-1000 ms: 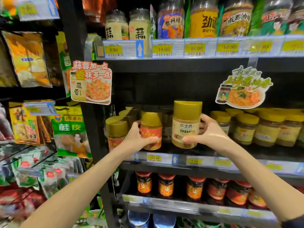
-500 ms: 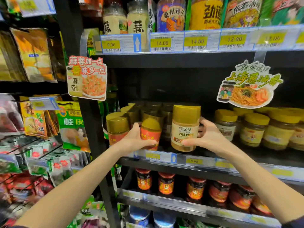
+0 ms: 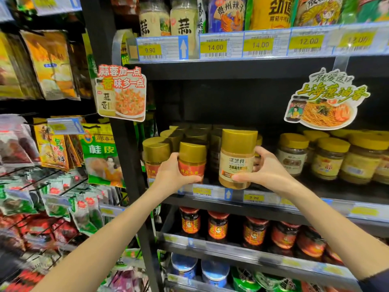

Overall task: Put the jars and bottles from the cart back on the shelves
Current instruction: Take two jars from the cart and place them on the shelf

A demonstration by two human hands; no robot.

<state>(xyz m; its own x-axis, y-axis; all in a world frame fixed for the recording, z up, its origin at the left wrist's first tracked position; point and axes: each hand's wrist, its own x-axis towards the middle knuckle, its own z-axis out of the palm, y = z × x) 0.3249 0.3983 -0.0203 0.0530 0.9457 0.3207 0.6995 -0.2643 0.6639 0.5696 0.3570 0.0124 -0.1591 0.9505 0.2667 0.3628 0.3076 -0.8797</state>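
My left hand (image 3: 171, 175) grips a gold-capped jar with a red label (image 3: 192, 161) at the front of the middle shelf (image 3: 263, 198). My right hand (image 3: 264, 169) holds a taller gold-capped jar with a cream label (image 3: 236, 159) just to its right, its base at the shelf's front edge. Several more gold-capped jars (image 3: 156, 152) stand in rows behind and to the left of them. The cart is out of view.
Yellow-lidded jars (image 3: 328, 157) fill the same shelf to the right. Red-labelled chili jars (image 3: 217, 226) line the shelf below, tall jars (image 3: 184, 20) the shelf above. Two cardboard signs (image 3: 121, 92) hang from the upper shelf edge. Hanging spice packets (image 3: 101, 152) crowd the left.
Both hands have stayed on their jars, pushing them slightly further onto the shelf. The camera has come closer and tilted a little downward.
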